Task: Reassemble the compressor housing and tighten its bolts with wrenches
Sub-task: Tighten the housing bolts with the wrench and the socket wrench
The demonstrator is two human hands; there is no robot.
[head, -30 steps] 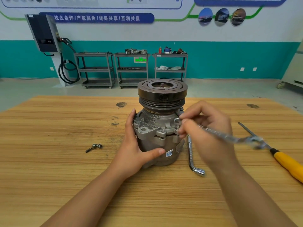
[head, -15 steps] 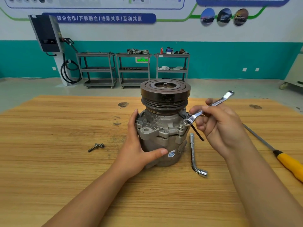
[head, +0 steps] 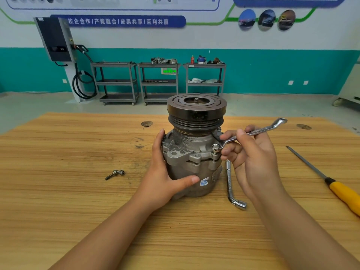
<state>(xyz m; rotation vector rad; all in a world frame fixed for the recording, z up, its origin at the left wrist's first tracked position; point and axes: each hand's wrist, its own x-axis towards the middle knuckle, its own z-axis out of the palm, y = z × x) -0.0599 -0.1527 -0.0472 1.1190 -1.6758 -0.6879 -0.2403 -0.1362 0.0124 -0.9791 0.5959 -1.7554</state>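
Head view, centre: The compressor [head: 192, 164] stood upright on the wooden tabletop [head: 78, 191] in the middle of the frame. Its dark grooved clutch pulley [head: 196, 112] was on top and the grey, stained aluminium housing below.
Left hand: The left hand [head: 165, 178] was wrapped round the housing's left side, fingers up along the flank and thumb laid across the front near a blue-and-white sticker. Its grip was curled onto the compressor.
Right hand: The right hand [head: 253, 158], just right of the housing, held a double-ended ring spanner [head: 259, 131]. Its grip was closed round the shank with thumb and curled fingers.
Spanner: The lower ring sat over a bolt head [head: 215, 147] on the housing's right flange ear. The shank slanted up to the right, and the free ring end stood clear above the hand.
Socket wrench: An L-shaped socket wrench [head: 230, 184] lay flat on the tabletop just right of the compressor's base, its bent socket end toward the bottom of the frame.
Loose bolts: Two loose bolts [head: 116, 174] lay together left of the compressor, well apart from it.
Screwdriver: A yellow-handled screwdriver [head: 341, 190] lay at the right edge, blade pointing to the upper left.
Background: Three grey shelf carts [head: 116, 82] stood against a teal-and-white wall at upper centre. A dark wall charger [head: 55, 39] with a looped cable hung at upper left.
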